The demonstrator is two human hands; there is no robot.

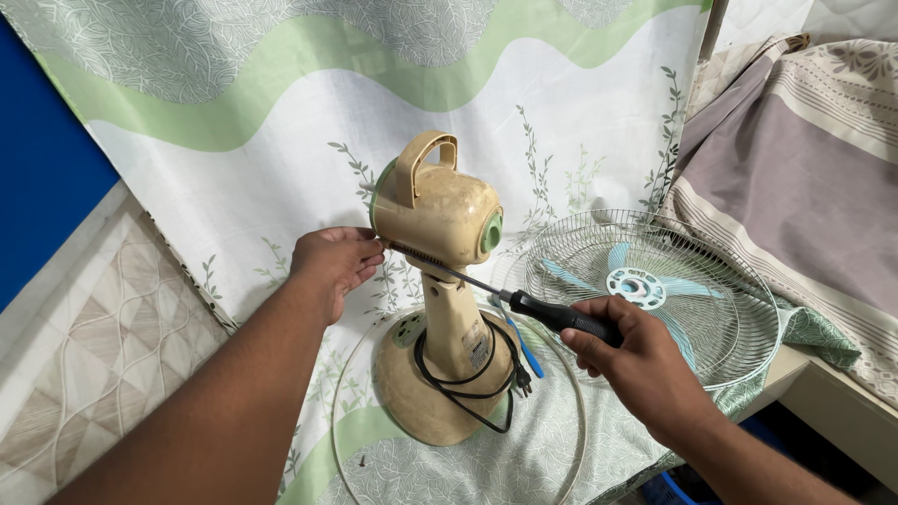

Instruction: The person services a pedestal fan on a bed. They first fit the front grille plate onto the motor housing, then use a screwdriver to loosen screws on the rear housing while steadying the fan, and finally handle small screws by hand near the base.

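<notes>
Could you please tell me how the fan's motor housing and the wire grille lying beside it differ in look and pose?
The motor housing is a solid, yellowed cream shell, upright on its stand; the wire grille is open white wirework, lying flat on the cloth. The left hand touches the housing and the right hand points a screwdriver at it; the grille lies untouched, with pale blue blades showing through it. Both are roundish.

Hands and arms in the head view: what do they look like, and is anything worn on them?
Both are bare. The left hand and its forearm show no sleeve, glove, ring, watch or band. The right hand is the same: no glove, no jewellery, wrist and forearm uncovered down to the frame edge. No markings or tattoos can be made out on either arm.
</notes>
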